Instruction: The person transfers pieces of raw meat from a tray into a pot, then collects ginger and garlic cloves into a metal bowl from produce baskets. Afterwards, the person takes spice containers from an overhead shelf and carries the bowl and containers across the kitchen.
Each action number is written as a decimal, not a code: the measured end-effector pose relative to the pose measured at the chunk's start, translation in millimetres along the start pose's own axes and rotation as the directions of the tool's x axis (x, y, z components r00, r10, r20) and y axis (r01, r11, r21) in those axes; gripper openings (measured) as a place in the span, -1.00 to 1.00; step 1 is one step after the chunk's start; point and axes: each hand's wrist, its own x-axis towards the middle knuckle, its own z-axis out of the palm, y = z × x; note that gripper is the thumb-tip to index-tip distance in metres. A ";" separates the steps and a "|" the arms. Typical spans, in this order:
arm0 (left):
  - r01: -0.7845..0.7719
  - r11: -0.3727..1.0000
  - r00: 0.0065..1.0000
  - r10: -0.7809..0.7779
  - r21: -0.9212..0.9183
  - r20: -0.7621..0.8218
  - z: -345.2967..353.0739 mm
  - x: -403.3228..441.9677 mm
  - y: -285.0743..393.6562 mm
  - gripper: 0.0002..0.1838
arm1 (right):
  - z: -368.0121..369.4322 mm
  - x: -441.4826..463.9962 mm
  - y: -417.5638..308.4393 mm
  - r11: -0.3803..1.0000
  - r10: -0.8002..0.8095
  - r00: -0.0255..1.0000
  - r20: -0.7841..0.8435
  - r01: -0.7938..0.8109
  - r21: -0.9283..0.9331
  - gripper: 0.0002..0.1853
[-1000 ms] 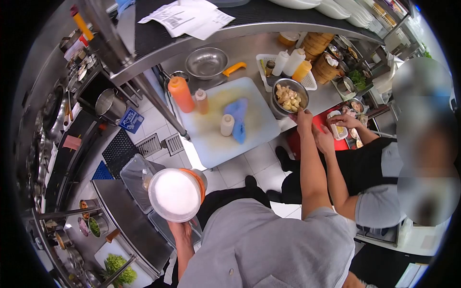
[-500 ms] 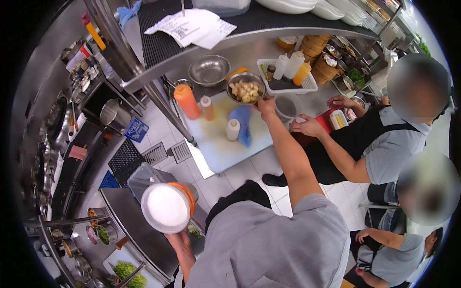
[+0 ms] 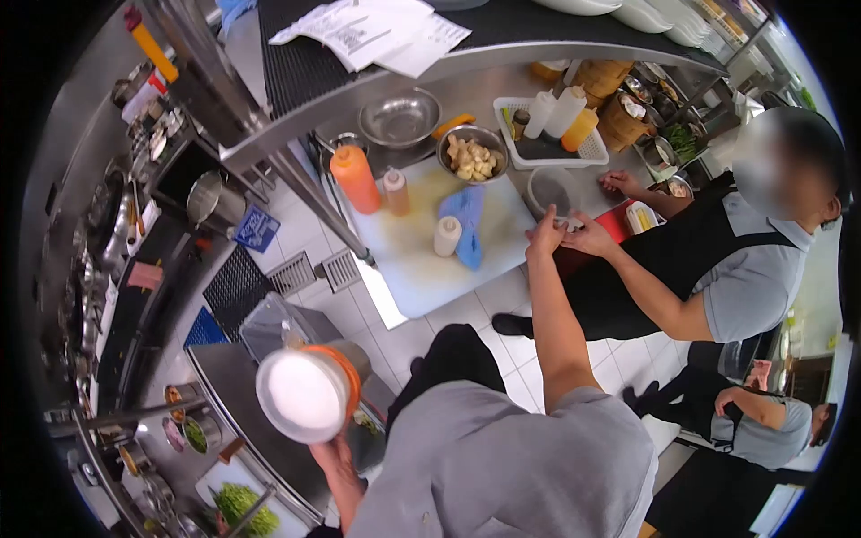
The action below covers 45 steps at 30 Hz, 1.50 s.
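Observation:
My left hand (image 3: 335, 461) grips a large round tub (image 3: 305, 394) of white powder or grains, with an orange band around its side. Past the cutting board's right edge, my right hand (image 3: 545, 235) meets a co-worker's hand (image 3: 587, 238). My fingers look pinched there, and whatever may be between the two hands is too small to make out. Just beyond them sits a translucent plastic tub (image 3: 553, 190). A metal bowl (image 3: 473, 154) of pale chunks stands at the far edge of the white cutting board (image 3: 404, 278).
On the board are an orange squeeze bottle (image 3: 355, 179), a white bottle (image 3: 447, 236) and a blue cloth (image 3: 468, 249). Behind are a metal bowl (image 3: 400, 118) and a white basket (image 3: 549, 157) of bottles. A metal post and overhead shelf (image 3: 484, 54) cross the view.
My right hand has left the rim of the bowl of chunks and moved right and nearer to the co-worker's hand. My left hand still holds the tub of white contents.

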 end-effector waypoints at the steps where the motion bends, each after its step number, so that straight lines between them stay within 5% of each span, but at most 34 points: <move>1: -0.014 1.000 0.999 0.013 0.015 0.029 -3.6 6.9 0.1 -0.50 | -7.3 20.8 10.2 0.997 0.040 0.998 0.047 -0.043 0.064 -0.57; 4: -0.036 0.999 0.998 0.035 0.027 0.050 14.3 15.3 10.6 -0.51 | 0.1 26.5 -0.1 0.986 0.099 0.994 0.052 -0.104 0.129 -0.75; 11: -0.054 0.998 0.998 0.055 -0.026 0.038 49.8 65.4 38.6 -0.53 | -67.4 28.7 -8.0 0.888 0.118 0.981 0.154 -0.174 0.426 -0.61; 17: -0.040 0.998 0.987 0.033 0.043 0.158 87.6 155.4 86.4 -0.57 | -155.8 -29.2 -13.9 0.951 -0.053 0.956 0.290 -0.040 0.306 -0.61; 22: -0.028 0.993 0.966 -0.003 0.115 0.257 120.2 260.6 130.9 -0.60 | -259.0 -59.2 45.5 0.943 -0.026 0.844 0.536 -0.158 0.295 -0.46; 25: -0.033 0.990 0.958 -0.008 0.139 0.286 156.3 298.9 161.3 -0.61 | -277.3 -108.8 48.7 0.931 0.340 0.857 0.387 -0.366 -0.007 -0.64; 28: -0.027 0.988 0.951 -0.021 0.150 0.307 184.7 328.0 183.3 -0.62 | -300.1 -166.1 66.7 0.855 0.501 0.804 0.319 -0.403 -0.327 -0.76; 29: -0.022 0.993 0.946 -0.015 0.112 0.323 194.1 337.7 183.9 -0.62 | -306.3 -182.9 74.1 0.803 0.579 0.740 0.342 -0.446 -0.395 -0.74; 30: -0.003 0.994 0.947 -0.033 0.113 0.320 200.7 348.9 179.0 -0.62 | -255.9 -268.5 34.4 0.810 0.584 0.758 0.291 -0.520 -0.271 -0.65; 35: 0.024 0.996 0.939 -0.052 0.085 0.341 236.1 407.4 180.0 -0.63 | -295.2 -252.9 147.7 0.359 0.858 0.496 0.132 -0.396 -0.845 -0.79; 45: 0.137 0.964 0.814 -0.241 0.228 0.529 348.7 607.1 202.2 -0.67 | -112.0 -336.2 206.4 0.425 0.864 0.425 0.270 -0.328 -0.844 -0.80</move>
